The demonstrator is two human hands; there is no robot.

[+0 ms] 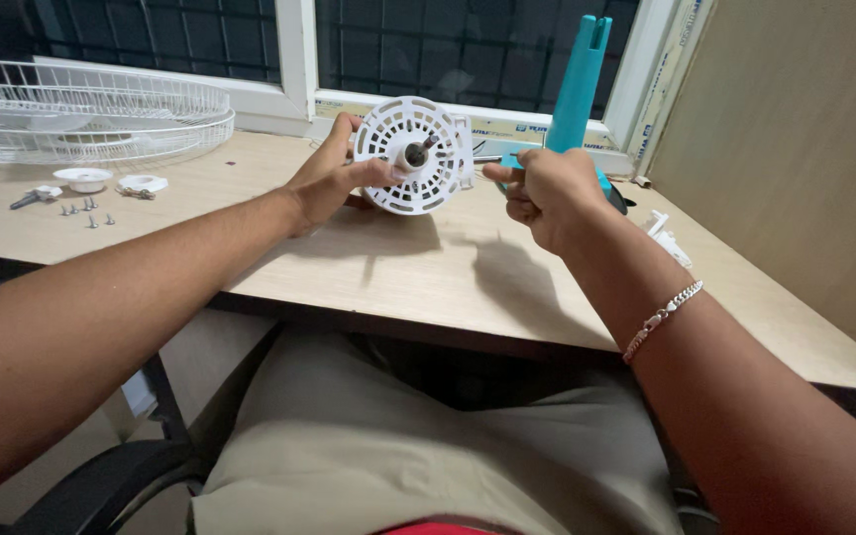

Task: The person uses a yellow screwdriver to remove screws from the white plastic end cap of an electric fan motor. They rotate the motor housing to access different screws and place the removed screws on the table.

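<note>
Khaki-clad lap [418, 446] of the seated person fills the bottom of the view, nearest the camera, with a dark chair arm [101, 490] at the lower left. Beyond it runs the pale wooden counter [428, 267], set against a window [468, 50] with a white frame and a dark grille, and against a tan wall panel [795, 149] on the right.

At the far left of the counter lies a white wire fan guard [81, 109], wide and shallow, resting flat. Near the middle, held up on edge just above the counter, is a round white slotted fan motor housing [413, 157] with a short metal shaft at its centre pointing toward the camera. The left hand [334, 178] grips its left rim, thumb across the front face and fingers curled behind. The right hand [547, 193] is closed round the base of a turquoise plastic stem [579, 84] that rises tilted toward the window; whether the stem joins the housing cannot be told.

A small white plastic part [668, 238] lies on the counter to the right of that hand. A silver chain bracelet [664, 319] circles the right wrist. On the left lie two white caps [111, 180], a small key-like metal piece [32, 197] and several loose screws [86, 210].
</note>
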